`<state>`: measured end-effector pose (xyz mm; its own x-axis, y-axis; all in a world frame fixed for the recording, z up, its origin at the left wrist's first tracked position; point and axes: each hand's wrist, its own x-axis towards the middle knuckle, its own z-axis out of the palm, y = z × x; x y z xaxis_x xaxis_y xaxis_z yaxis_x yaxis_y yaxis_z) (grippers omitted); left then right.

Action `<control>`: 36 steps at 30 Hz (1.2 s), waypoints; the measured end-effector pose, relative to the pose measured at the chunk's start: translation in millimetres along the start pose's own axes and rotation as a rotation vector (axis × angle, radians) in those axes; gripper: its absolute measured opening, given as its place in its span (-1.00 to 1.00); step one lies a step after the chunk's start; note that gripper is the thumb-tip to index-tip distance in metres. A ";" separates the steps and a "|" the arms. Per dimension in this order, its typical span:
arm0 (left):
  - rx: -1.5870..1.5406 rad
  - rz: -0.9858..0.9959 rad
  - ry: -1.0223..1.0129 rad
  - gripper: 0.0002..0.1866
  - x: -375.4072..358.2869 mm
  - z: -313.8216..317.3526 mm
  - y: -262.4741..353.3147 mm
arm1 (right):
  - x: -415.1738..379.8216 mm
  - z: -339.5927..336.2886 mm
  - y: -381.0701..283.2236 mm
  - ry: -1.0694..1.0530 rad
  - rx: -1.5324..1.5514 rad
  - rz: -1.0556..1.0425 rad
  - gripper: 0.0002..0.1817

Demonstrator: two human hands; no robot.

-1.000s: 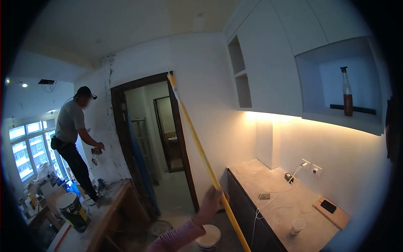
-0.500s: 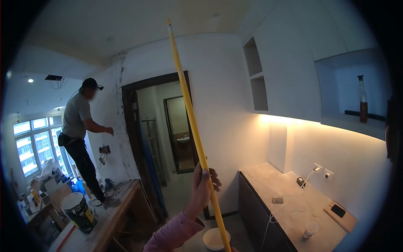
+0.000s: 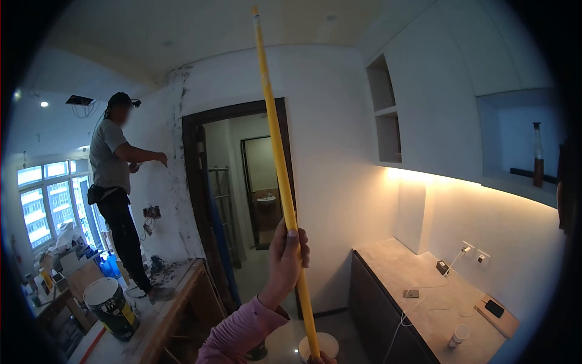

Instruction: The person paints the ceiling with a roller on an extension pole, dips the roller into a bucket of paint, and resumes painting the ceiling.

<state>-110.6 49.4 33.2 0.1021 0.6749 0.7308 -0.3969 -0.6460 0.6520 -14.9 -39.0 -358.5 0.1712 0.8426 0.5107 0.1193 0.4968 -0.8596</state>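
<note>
A long yellow pole rises through the middle of the view, leaning slightly left, its narrow tip near the ceiling. My left hand, with a pink sleeve, is wrapped around its lower half. Lower down, at the bottom edge, my right hand shows only in part, its fingers closed at the pole's lower end. Behind that end a pale round bucket stands on the floor, partly covered by the pole and the hand.
At left, a co-worker stands on a wooden counter beside a paint bucket. Ahead is a dark-framed doorway. On the right, a worktop holds a cup, phone and cables, beneath wall cabinets.
The pole's tip has gone higher in view and slightly right. More of my right hand shows at the bottom. The co-worker stands more upright, and the view has shifted a little.
</note>
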 end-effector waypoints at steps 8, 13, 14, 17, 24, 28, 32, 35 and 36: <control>0.044 -0.033 -0.029 -0.51 3.3 -34.9 3.7 | 28.5 45.1 -12.2 -0.027 -0.024 -0.057 -0.56; -0.015 -0.091 0.012 -0.58 -5.3 -55.7 -21.8 | 71.6 54.2 -85.2 -0.082 0.063 -0.054 -0.57; -0.016 -0.101 0.030 -0.64 3.1 -58.1 -22.1 | 78.0 59.5 -86.6 -0.064 0.067 -0.039 -0.57; -0.016 -0.099 0.089 -0.74 31.5 -63.9 -23.3 | 101.7 72.6 -94.6 -0.068 0.134 0.034 -0.61; 0.005 -0.105 0.142 -0.80 114.4 -94.7 -44.2 | 170.8 93.0 -138.0 -0.122 0.196 0.101 -0.66; 0.038 -0.109 0.165 -0.79 158.7 -113.7 -56.4 | 208.3 109.4 -151.3 -0.099 0.103 0.066 -0.66; 0.039 -0.116 0.171 -0.79 202.7 -128.6 -64.3 | 244.9 128.1 -154.1 -0.057 0.099 0.055 -0.64; 0.086 -0.114 0.180 -0.78 233.7 -140.1 -71.1 | 267.3 137.7 -166.7 -0.034 0.036 0.067 -0.61; 0.085 -0.113 0.178 -0.79 241.6 -143.6 -70.7 | 274.4 142.3 -167.3 -0.023 0.040 0.054 -0.60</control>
<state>-188.8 309.3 134.7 -0.0244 0.7921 0.6099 -0.3135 -0.5854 0.7477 -127.0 138.7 -76.8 0.1540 0.8725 0.4638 0.0716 0.4583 -0.8859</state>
